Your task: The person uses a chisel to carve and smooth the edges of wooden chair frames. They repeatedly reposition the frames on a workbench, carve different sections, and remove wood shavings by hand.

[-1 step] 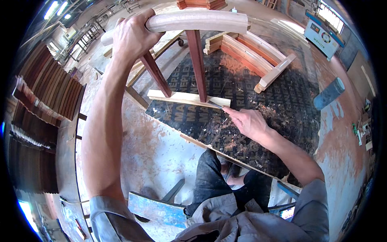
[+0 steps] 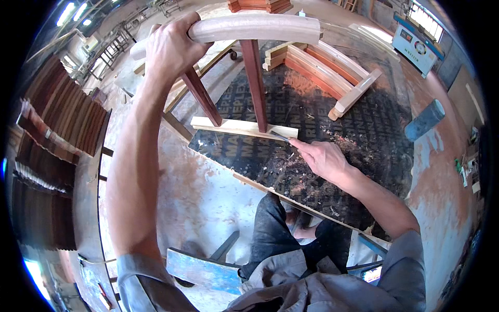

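My left hand (image 2: 174,44) is closed over a pale, gently curved wooden rail (image 2: 254,28), held upright at the top of the view. Two dark red wooden slats (image 2: 253,86) run from below the rail down to a light wood strip (image 2: 244,128) lying on the board. In my right hand (image 2: 323,158) is a slim tool with a narrow metal blade (image 2: 279,136); the fingers hide its handle. Its tip is beside the foot of the right slat, at the strip.
A black printed board (image 2: 358,151), strewn with shavings, carries pale and orange curved wood pieces (image 2: 332,70). Stacked dark slats (image 2: 47,208) stand left. A blue-grey cylinder (image 2: 425,120) and a blue-white machine (image 2: 416,47) are right. A worn blue bench (image 2: 202,273) is below.
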Available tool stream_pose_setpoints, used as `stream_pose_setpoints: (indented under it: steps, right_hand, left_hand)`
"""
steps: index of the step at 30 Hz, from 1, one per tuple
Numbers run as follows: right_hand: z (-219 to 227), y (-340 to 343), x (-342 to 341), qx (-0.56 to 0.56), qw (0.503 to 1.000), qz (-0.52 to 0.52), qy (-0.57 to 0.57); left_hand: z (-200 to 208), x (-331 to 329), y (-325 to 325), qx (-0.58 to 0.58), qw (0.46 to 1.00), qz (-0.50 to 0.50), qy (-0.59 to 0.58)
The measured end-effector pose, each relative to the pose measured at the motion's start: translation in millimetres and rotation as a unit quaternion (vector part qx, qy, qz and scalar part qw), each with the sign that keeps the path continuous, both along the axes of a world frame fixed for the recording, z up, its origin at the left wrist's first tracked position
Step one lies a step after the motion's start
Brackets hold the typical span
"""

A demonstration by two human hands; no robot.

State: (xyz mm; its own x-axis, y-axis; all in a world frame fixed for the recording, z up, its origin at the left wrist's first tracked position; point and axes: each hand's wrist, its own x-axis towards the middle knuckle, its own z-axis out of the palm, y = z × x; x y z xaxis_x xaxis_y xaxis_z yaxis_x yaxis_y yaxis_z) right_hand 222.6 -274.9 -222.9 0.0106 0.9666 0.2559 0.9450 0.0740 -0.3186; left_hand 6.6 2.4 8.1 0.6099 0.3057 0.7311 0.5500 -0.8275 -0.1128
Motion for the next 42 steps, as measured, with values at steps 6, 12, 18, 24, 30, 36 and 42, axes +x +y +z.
stream_pose_setpoints:
  steps: [6,12,18,24,30,36,42]
  right_hand:
    - [8.7,-1.1,-11.6,0.031,0.999,-0.004,0.044]
    - [22.2,-12.8,-42.5,-0.004,0.998,-0.007,0.065]
    - [7.0,14.0,-62.2,-0.002,0.999,-0.038,0.0]
    - [9.5,23.1,-66.7,-0.028,0.998,-0.048,0.024]
    - [9.5,24.1,-63.7,-0.025,0.999,-0.042,0.013]
    - [3.1,27.3,-60.8,-0.01,0.999,-0.038,0.033]
    - [1.2,51.8,-72.0,0.053,0.997,0.019,0.054]
  left_hand:
    - [1.1,3.5,3.4,-0.012,1.0,0.025,0.011]
    - [1.2,6.2,1.9,-0.001,1.0,0.023,-0.002]
    - [-1.3,5.0,2.1,0.021,1.0,0.002,-0.012]
    - [-2.9,1.8,-0.3,0.017,1.0,0.002,-0.015]
    - [-3.9,2.4,-0.7,0.036,0.999,0.004,-0.018]
    - [-4.1,4.4,1.1,0.032,0.999,0.011,-0.015]
    - [-2.8,4.1,1.2,0.021,1.0,0.002,-0.02]
